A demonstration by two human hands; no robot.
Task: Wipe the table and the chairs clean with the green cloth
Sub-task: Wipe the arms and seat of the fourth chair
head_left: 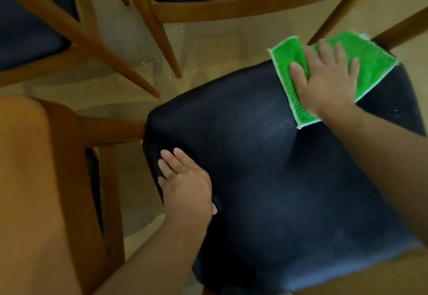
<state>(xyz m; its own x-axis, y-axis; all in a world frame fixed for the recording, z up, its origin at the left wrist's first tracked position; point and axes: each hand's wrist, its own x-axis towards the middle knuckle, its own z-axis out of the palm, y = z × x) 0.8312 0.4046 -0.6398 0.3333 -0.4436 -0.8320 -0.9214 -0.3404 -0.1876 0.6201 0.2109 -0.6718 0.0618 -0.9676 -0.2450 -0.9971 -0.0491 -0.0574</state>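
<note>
On dark chair seat: right hand flat, fingers spread, pressing green cloth; left hand open, gripping nothing, resting on seat edge; no writing readable anywhere

Your support here: dark padded chair seat, wooden frame showing at its left corner. Green cloth lies flat on seat's far right part, one corner overhanging far edge. Your right hand lies flat on cloth, fingers spread. Your left hand rests on seat's left edge, fingers curling over rim. Faint pale smear on seat just left of cloth. Below all: pale wood-look floor, white specks scattered near neighbouring chair legs.
</note>
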